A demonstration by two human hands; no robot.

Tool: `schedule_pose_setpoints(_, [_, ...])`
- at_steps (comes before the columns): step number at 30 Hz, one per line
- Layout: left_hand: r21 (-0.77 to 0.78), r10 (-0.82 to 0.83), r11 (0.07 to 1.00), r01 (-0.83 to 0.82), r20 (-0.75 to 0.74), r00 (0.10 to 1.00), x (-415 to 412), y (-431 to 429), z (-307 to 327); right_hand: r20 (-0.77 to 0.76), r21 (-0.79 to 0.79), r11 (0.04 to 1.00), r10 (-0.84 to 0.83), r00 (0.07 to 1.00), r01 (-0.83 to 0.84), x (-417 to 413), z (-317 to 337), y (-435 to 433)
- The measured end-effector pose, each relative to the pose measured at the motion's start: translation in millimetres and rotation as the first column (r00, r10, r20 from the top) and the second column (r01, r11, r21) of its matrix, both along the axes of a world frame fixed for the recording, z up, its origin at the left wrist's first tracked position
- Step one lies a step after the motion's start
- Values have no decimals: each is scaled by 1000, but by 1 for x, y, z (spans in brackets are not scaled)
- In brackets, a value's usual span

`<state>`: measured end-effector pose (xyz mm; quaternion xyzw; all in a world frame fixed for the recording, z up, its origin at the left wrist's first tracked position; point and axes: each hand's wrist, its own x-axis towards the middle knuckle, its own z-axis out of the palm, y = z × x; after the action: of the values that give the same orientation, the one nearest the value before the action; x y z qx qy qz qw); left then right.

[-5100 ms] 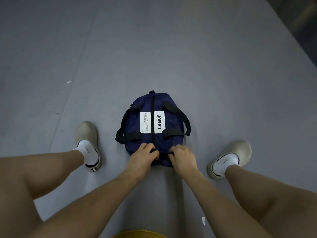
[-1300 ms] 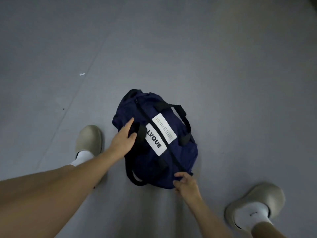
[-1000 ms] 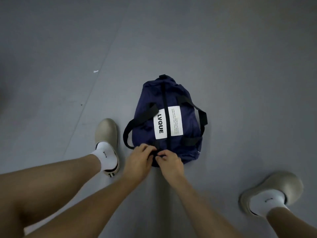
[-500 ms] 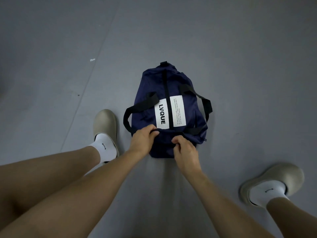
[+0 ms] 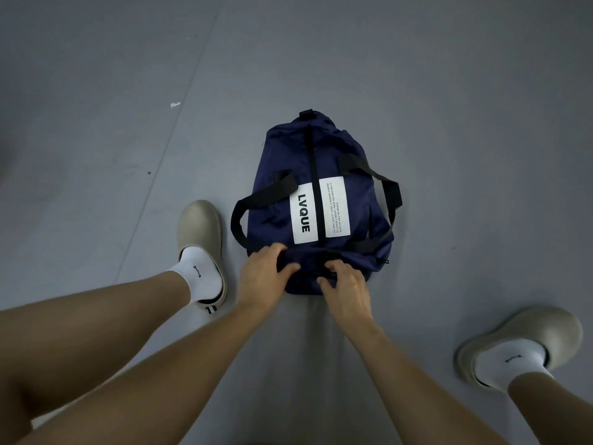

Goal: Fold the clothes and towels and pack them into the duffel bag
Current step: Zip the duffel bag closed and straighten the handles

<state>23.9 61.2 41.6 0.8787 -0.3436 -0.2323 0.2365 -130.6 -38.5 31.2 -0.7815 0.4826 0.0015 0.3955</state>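
A navy duffel bag with white LVQUE labels and black handles lies on the grey floor, its black zipper line running away from me along the top. My left hand clamps the near end of the bag from the left, thumb on the fabric. My right hand pinches the fabric at the near end of the zipper line; whatever its fingertips hold is too small to make out. No loose clothes or towels are in view.
My left foot in a beige clog stands close beside the bag's left handle. My right foot is at the lower right. A white scrap lies on the floor at the upper left.
The bag was turned from a slant to point straight away from me. Both hands came back to its near end and now grip a little lower there than half a second ago.
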Motion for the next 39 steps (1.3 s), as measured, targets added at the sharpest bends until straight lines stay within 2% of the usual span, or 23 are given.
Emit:
schedule_pose_setpoints(6, [7,130,991,-131,-166,977,-9,13,-11,48,-69,994,87,995,-83,26,10,0])
schedule_pose_setpoints(9, [-37,117,991,-128,-218,969,0,-1,-3,34,-94,993,70,997,-66,31,16,-1])
schedule_pose_setpoints(14, [1,98,995,-100,-220,971,8,-10,10,-101,-118,982,137,985,-148,21,8,23])
schedule_pose_setpoints(19, [10,90,996,-90,-193,977,7,-13,17,42,-143,990,15,999,-9,26,4,32])
schedule_pose_setpoints(24, [-1,80,997,-82,-212,974,8,-13,22,102,-19,994,-110,989,112,25,7,33])
schedule_pose_setpoints(26, [-1,84,996,-86,-209,974,7,-12,22,98,9,990,-138,986,138,19,5,31])
schedule_pose_setpoints(30, [6,100,995,-101,-211,972,6,-9,23,71,-38,981,-189,979,192,9,0,21])
schedule_pose_setpoints(39, [40,154,988,-149,-222,963,16,-1,17,-97,-34,928,-373,923,372,-32,-20,-22])
